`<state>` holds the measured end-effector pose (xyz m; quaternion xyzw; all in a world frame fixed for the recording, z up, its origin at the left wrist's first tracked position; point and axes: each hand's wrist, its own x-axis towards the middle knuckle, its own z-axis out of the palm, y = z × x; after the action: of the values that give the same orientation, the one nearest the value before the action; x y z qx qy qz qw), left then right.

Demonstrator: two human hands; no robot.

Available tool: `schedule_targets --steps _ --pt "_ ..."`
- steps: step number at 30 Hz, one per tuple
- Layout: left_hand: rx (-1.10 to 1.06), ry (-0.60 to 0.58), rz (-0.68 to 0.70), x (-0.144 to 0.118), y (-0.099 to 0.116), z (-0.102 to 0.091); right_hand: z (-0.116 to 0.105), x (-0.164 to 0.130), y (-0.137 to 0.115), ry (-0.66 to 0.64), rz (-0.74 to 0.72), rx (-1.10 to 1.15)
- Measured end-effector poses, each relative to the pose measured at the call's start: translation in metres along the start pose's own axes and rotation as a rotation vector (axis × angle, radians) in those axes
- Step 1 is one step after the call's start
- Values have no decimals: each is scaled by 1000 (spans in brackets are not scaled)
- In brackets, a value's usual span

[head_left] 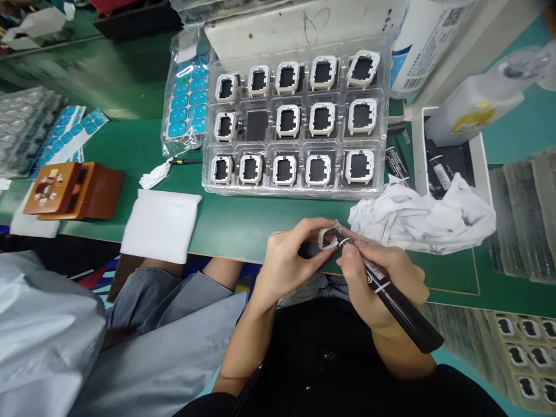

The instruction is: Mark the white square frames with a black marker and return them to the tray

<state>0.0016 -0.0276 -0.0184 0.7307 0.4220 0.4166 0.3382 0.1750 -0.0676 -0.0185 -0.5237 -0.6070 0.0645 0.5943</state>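
Head view: left hand pinching a small white square plastic frame above the near edge of the green table. Right hand gripping a black marker pen, tip touching the frame. Just beyond, a clear plastic tray of matching white frames; beside the right hand, a crumpled white cloth.

I have a single head-worn view, looking forward and steeply down from close above my lap at the green matted worktable, its near edge crossing mid-frame, tilted slightly.
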Motion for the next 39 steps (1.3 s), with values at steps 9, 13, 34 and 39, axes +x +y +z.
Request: schedule_targets --steps 9,13,34,39 --pt "-200 -3 -82 4 0 1 -1 -4 4 42 101 122" --pt "-221 -5 -124 5 0 1 0 -3 3 31 106 115" --pt "-200 -41 -190 8 2 -4 -3 -7 5 -24 76 235" --pt "-231 -39 -191 9 0 -3 0 -8 10 27 65 235"
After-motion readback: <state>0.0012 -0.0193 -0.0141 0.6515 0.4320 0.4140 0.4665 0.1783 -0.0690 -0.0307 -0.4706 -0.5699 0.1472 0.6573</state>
